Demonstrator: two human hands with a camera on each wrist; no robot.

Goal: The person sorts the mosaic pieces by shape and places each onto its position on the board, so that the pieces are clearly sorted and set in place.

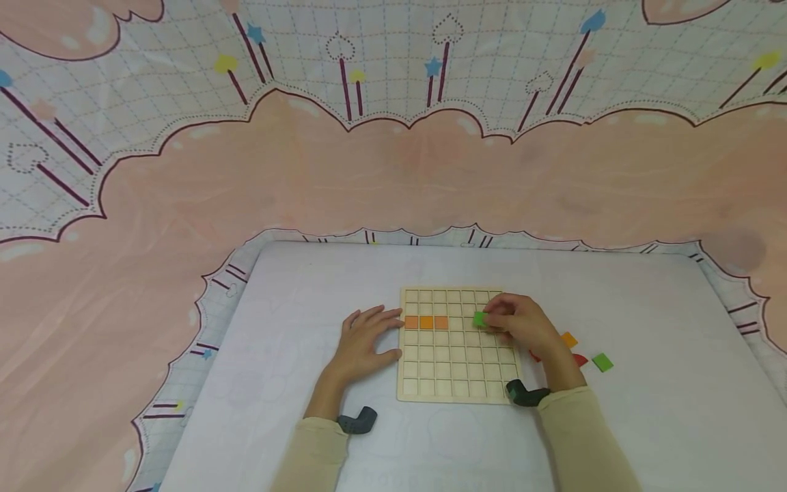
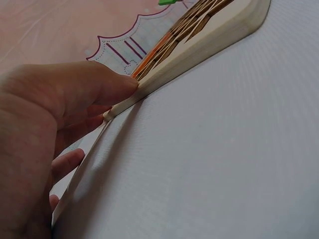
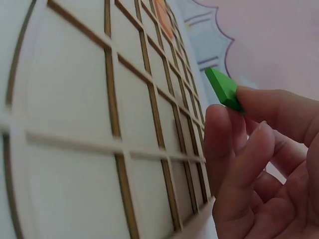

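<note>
A wooden grid board [image 1: 424, 371] lies flat on the white table, with three orange square tiles [image 1: 426, 322] set side by side in one row from its left edge. My right hand [image 1: 525, 324] pinches a green square tile [image 3: 223, 88] between thumb and fingers, above the right part of the board. My left hand [image 1: 364, 345] rests at the board's left edge, its fingers spread and fairly straight. In the left wrist view the left thumb [image 2: 112, 89] touches the board's side.
Right of the board, loose tiles lie on the table [image 1: 664, 410]: an orange tile [image 1: 569, 339], a green tile [image 1: 603, 362] and red pieces [image 1: 579, 360] partly hidden by the right wrist. A patterned pink cloth [image 1: 430, 178] surrounds the tabletop. Dark cameras [image 1: 358, 420] are strapped to both wrists.
</note>
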